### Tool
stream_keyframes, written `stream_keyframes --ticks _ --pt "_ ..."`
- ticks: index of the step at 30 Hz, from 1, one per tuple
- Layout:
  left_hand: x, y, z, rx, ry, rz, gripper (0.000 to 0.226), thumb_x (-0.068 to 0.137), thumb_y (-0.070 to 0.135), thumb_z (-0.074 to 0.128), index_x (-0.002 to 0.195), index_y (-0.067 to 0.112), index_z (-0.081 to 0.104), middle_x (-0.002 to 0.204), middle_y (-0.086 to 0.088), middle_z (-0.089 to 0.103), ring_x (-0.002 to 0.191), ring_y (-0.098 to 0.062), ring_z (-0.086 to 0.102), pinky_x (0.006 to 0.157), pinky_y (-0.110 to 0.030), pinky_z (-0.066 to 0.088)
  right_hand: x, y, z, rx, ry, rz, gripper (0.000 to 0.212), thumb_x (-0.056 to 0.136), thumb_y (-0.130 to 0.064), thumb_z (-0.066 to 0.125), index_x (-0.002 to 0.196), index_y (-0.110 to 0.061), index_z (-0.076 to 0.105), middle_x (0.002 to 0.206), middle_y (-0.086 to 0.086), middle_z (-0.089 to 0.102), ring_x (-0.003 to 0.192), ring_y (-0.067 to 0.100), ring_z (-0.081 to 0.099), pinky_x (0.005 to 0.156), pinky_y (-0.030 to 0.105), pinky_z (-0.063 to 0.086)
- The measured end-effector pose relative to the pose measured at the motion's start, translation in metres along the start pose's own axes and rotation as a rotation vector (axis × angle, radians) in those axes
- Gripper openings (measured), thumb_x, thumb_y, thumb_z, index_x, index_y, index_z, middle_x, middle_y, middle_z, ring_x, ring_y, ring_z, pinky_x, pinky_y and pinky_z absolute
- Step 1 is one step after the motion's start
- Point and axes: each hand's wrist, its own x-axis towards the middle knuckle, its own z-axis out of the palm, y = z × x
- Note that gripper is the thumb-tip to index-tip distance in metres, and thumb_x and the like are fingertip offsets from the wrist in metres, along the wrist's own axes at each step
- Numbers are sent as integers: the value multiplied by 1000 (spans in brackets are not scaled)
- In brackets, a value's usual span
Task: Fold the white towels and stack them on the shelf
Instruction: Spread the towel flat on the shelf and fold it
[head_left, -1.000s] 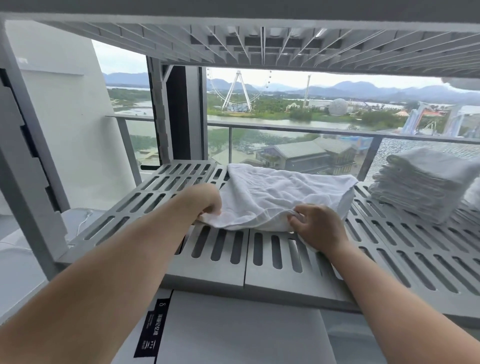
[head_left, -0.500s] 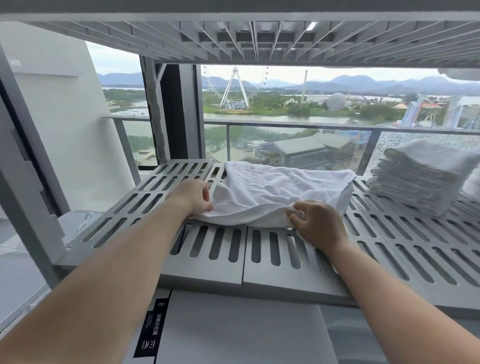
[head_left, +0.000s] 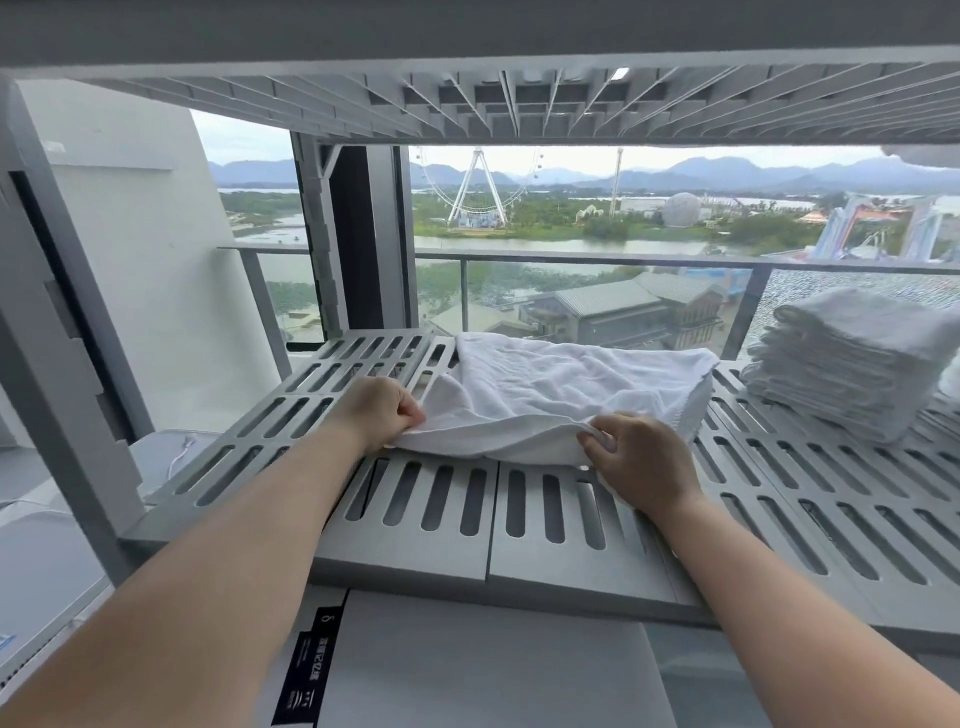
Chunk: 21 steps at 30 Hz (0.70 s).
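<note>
Mid-fold, both corners held.
My left hand (head_left: 382, 413) and right hand (head_left: 641, 457) each pinch the front hem of the rumpled white terry towel (head_left: 561, 395) lying on the grey slotted plastic shelf (head_left: 467, 519), left of the stack of folded white towels (head_left: 852, 374). I'd lift both corners evenly, carry them to the far edge, then smooth flat.

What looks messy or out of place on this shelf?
Only the white towel in the middle of the shelf: it lies rumpled and skewed, its near edge pinched by the left hand and right hand, unlike the neat folded stack at right. Nothing spilled or damaged.
</note>
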Motion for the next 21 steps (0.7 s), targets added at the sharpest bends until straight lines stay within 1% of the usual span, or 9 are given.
stream_keyframes --ticks 2,3,5,7,9,12,14,17,21 --pt "0 1 -4 36 -52 16 9 88 13 78 95 15 83 103 4 75 99 -12 66 97 -23 49 -1 0 0 -9 4 -3 30 93 -42 59 72 -20 61 65 -11 51 66 21 55 57 31 33" --pt "-1 2 -6 72 -67 30 9 89 13 77 95 17 83 104 4 72 98 -14 65 97 -27 50 -1 0 0 -8 1 -2 31 93 -42 59 72 -20 61 65 -10 52 66 22 55 57 31 35" --pt "-5 4 -9 167 -53 59 15 90 11 73 86 24 80 98 9 61 92 -15 61 90 -34 52 0 1 0 -7 -5 2 31 93 -42 58 71 -20 59 66 -8 55 67 23 55 59 33 39" --pt "-8 5 -11 249 -27 91 26 90 9 68 77 31 73 94 12 62 90 -14 60 84 -39 55 0 1 1 -10 -3 0 31 93 -42 59 70 -21 57 66 -9 54 68 23 55 59 33 38" --pt "-12 5 -12 291 -19 116 30 91 8 64 78 34 73 95 14 69 94 -13 63 82 -38 57 2 1 2 -7 3 -3 31 93 -42 59 69 -23 54 65 -10 50 66 22 54 58 32 35" --pt "-15 2 -14 324 -42 114 35 91 5 59 88 34 78 102 13 73 97 -13 65 81 -34 56 2 2 5 0 8 -9 33 92 -43 59 65 -27 48 62 -11 46 62 20 48 57 31 32" --pt "-17 -1 -16 352 -105 109 43 90 1 55 101 34 80 113 12 73 104 -12 66 89 -35 56 1 3 3 1 1 -10 35 91 -43 59 63 -30 42 61 -12 44 62 19 47 58 30 31" --pt "-18 -5 -21 420 -186 137 48 93 3 54 121 35 74 129 13 69 120 -12 62 103 -31 50 1 1 -1 8 -21 3 33 92 -42 58 64 -28 46 64 -8 53 67 24 55 59 31 32" --pt "-23 -4 -23 440 -170 141 40 97 12 56 125 36 72 129 14 68 122 -11 60 105 -28 47 2 -1 -1 10 -23 3 32 93 -42 56 69 -20 56 73 0 66 73 27 59 62 31 32"
